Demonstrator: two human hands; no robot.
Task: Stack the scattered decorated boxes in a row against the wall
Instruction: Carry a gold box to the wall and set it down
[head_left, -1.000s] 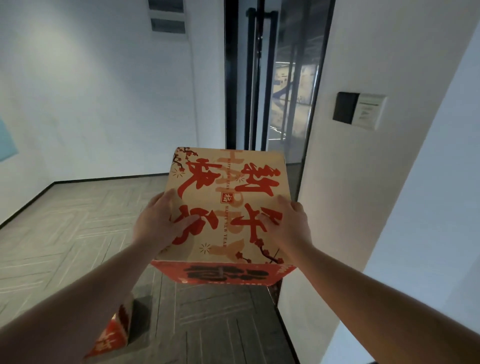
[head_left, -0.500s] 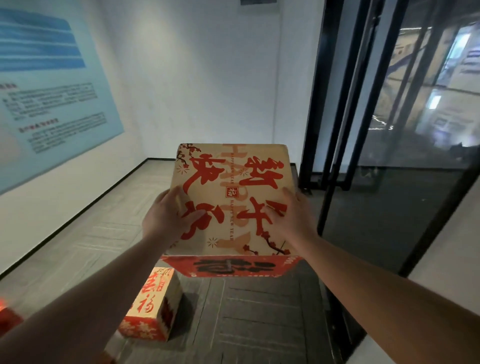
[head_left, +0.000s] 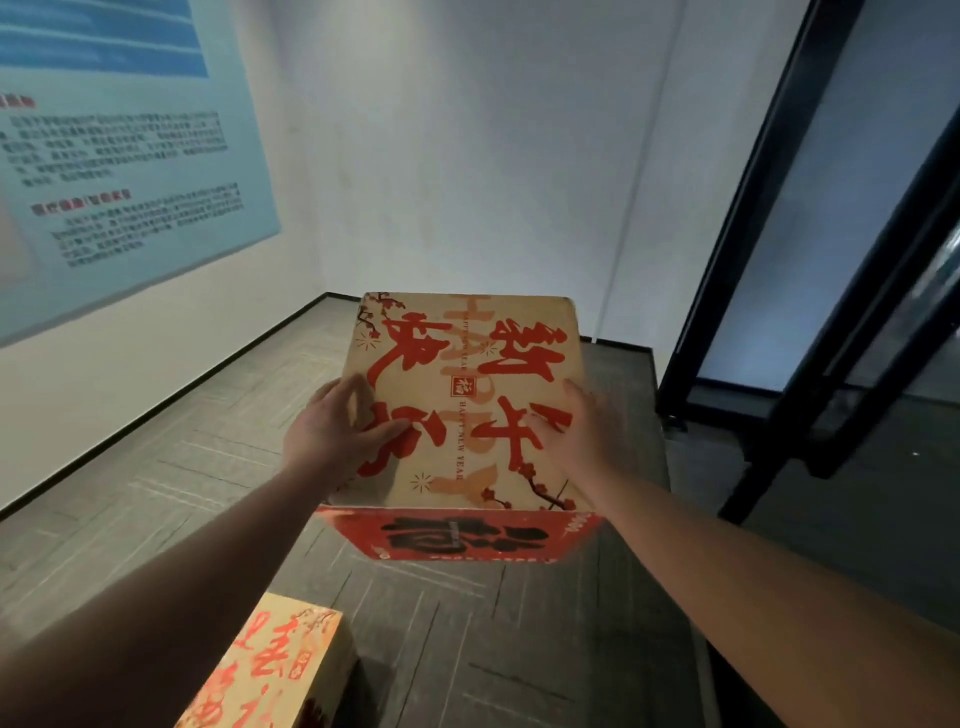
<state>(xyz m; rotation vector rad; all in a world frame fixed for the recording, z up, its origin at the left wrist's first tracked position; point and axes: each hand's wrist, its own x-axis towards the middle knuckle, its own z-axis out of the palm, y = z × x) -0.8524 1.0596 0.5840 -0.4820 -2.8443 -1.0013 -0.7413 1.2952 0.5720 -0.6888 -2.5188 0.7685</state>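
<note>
A tan decorated box (head_left: 467, 405) with big red characters and a red front face hangs in the air in front of me, held between both hands. My left hand (head_left: 332, 431) grips its left side, thumb lying on the top face. My right hand (head_left: 582, 431) grips the right side, thumb on top as well. A second decorated box (head_left: 275, 670), tan with red writing, lies on the floor at the lower left, partly cut off by the frame edge.
Grey patterned floor (head_left: 519, 649) runs to a white wall (head_left: 467, 156) ahead. A blue poster (head_left: 114, 145) hangs on the left wall. A black-framed glass door (head_left: 810, 260) stands on the right.
The view has swung left: the blue poster and left wall came into sight, the glass door slid to the right. The held box stays in both hands; the floor box appears nearer.
</note>
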